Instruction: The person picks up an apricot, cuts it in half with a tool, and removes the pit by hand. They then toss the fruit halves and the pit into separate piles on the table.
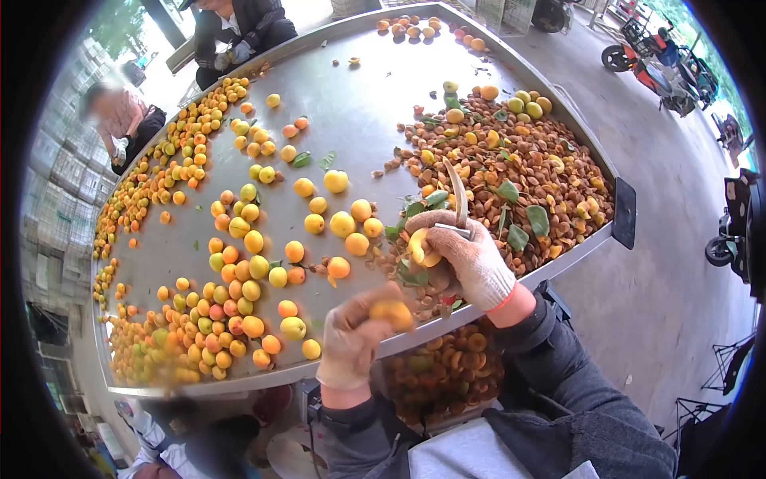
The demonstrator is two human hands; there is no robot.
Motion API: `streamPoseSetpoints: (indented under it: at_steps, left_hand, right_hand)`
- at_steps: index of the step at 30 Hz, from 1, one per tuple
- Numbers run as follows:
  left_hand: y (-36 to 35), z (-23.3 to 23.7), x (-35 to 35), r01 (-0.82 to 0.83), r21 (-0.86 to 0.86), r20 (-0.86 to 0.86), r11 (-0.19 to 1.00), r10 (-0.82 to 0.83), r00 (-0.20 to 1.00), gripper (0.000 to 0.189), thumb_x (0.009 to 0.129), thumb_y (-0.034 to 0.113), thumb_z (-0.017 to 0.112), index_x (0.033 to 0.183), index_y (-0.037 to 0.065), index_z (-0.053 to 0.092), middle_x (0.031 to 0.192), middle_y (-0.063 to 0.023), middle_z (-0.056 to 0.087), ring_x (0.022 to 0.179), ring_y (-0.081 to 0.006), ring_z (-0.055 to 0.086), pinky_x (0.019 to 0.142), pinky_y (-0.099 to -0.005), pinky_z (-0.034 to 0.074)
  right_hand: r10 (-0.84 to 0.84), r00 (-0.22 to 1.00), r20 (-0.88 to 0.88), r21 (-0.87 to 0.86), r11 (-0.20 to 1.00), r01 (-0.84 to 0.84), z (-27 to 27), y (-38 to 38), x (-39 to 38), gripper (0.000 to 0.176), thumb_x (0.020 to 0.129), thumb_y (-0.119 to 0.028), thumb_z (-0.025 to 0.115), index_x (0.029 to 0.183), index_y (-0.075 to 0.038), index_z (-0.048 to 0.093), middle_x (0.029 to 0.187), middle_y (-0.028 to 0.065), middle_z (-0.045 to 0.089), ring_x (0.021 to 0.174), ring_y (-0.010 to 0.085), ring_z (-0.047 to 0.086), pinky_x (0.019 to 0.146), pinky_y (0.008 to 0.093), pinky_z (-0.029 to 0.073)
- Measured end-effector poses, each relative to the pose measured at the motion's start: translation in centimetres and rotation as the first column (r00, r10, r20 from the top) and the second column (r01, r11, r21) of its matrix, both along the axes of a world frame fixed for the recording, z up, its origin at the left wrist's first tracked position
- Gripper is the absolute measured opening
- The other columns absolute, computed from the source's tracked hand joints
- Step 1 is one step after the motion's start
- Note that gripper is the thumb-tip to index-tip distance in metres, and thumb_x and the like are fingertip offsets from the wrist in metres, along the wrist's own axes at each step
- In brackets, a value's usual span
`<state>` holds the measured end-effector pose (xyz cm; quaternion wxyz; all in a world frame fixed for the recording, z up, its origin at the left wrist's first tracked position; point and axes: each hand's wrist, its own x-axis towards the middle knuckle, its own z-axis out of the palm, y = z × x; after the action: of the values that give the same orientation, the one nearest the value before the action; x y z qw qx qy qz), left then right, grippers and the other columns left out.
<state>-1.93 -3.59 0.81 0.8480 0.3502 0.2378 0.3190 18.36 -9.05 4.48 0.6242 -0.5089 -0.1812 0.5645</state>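
My left hand (351,331), in a pale work glove, is closed on an apricot (392,314) above the table's near edge; both are blurred by motion. My right hand (472,259), also gloved, grips a knife with a curved blade (458,191) pointing up and away. A yellow apricot piece (418,247) sits at the fingers of that same hand. Beyond it spreads a big heap of brown apricot stones (479,160) mixed with leaves and a few apricot pieces. Whole apricots (239,287) lie scattered over the metal table (335,88), left of my hands.
Below the table edge stands a container of apricot pieces (447,371), close to my lap. Two people (239,32) sit along the far left side, and another person's sleeve (148,431) shows at bottom left. Parked scooters (658,64) stand on the concrete floor at right.
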Motion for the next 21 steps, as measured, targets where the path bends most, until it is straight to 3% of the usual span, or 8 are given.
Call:
streamPoseSetpoints:
  at_steps: [2,4,6,9,12,14,16,21]
  left_hand:
    - [0.1,0.6,-0.5,0.39,0.459,-0.221,0.798,-0.323,0.92,0.063,0.079,0.013,0.073,0.133,-0.008,0.048,0.12,-0.02,0.06,0.108,-0.028,0.062,0.096,-0.0381,0.049]
    - [-0.6,-1.2,0.6,0.331,0.543,-0.229,0.771,-0.244,0.942,0.067,0.084,0.024,0.07,0.139,-0.004,0.043,0.124,-0.0167,0.058,0.11,-0.0269,0.06,0.101,-0.04,0.045]
    - [-0.5,-2.9,0.9,0.028,-0.009,-0.086,1.0,-0.028,0.996,0.062,0.091,0.032,0.063,0.139,0.0,0.043,0.122,-0.0139,0.059,0.102,-0.0247,0.062,0.089,-0.0353,0.051]
    - [-0.7,-5.5,1.1,0.038,0.183,-0.286,0.982,0.016,0.958,0.046,0.099,0.02,0.052,0.139,-0.001,0.044,0.13,-0.0128,0.055,0.109,-0.0231,0.062,0.091,-0.0312,0.05]
    - [-0.1,-1.6,2.3,-0.002,-0.005,-0.288,1.0,0.0,0.958,0.042,0.099,0.021,0.048,0.135,0.0,0.047,0.121,-0.0157,0.061,0.088,-0.0234,0.068,0.076,-0.0321,0.056]
    - [-0.2,-1.8,2.5,-0.036,-0.08,-0.208,0.996,0.019,0.978,0.042,0.098,0.02,0.049,0.135,0.0,0.048,0.116,-0.0165,0.062,0.081,-0.0231,0.068,0.071,-0.0332,0.056]
    - [-0.3,-2.1,2.6,-0.058,-0.155,-0.133,0.986,0.037,0.99,0.042,0.096,0.018,0.051,0.134,0.0,0.049,0.111,-0.0172,0.064,0.074,-0.0229,0.067,0.066,-0.0343,0.057]
    - [-1.2,-2.9,3.5,-0.054,-0.231,-0.143,0.971,0.021,0.99,0.044,0.094,0.019,0.056,0.132,-0.003,0.051,0.107,-0.0189,0.065,0.075,-0.0238,0.068,0.067,-0.0337,0.057]
  right_hand:
    - [0.054,0.995,0.086,0.011,0.998,-0.055,-0.1,-0.3,0.6,0.023,0.092,-0.012,0.052,0.11,-0.003,0.064,0.078,0.0015,0.064,0.054,0.0048,0.053,0.046,0.0188,0.04]
    - [0.058,0.984,0.169,0.013,0.998,-0.061,0.3,-0.5,-0.2,0.022,0.091,-0.011,0.054,0.109,-0.004,0.065,0.079,0.0007,0.065,0.056,0.0037,0.052,0.048,0.0184,0.04]
    - [0.13,0.933,0.336,0.064,0.985,-0.16,-0.3,-0.3,-1.0,0.02,0.09,-0.01,0.059,0.108,-0.006,0.066,0.08,0.0015,0.066,0.063,0.0053,0.057,0.056,0.0214,0.046]
    - [0.141,0.529,0.836,0.065,0.934,-0.352,-2.7,0.6,-2.0,0.021,0.089,-0.012,0.064,0.108,-0.003,0.066,0.083,0.0067,0.068,0.076,0.0135,0.065,0.073,0.0296,0.053]
    - [0.06,0.516,0.855,0.081,0.966,-0.246,-2.7,0.8,-1.7,0.019,0.09,-0.011,0.063,0.107,-0.004,0.066,0.083,0.0055,0.068,0.077,0.0159,0.066,0.076,0.03,0.053]
    - [-0.135,0.603,0.786,0.278,0.948,-0.151,-3.5,1.1,-1.9,0.017,0.091,-0.007,0.059,0.106,-0.003,0.066,0.074,0.0053,0.064,0.062,0.0156,0.062,0.06,0.0282,0.052]
    - [-0.157,0.962,0.222,0.151,0.981,0.125,-1.0,0.2,-1.4,0.018,0.09,-0.007,0.059,0.106,-0.004,0.066,0.069,0.006,0.063,0.055,0.0111,0.057,0.048,0.0238,0.043]
    - [-0.477,0.875,-0.08,0.359,0.805,0.472,-0.4,0.2,-1.2,0.019,0.091,-0.002,0.053,0.109,-0.001,0.06,0.059,0.0032,0.052,0.041,0.0078,0.04,0.038,0.0227,0.031]
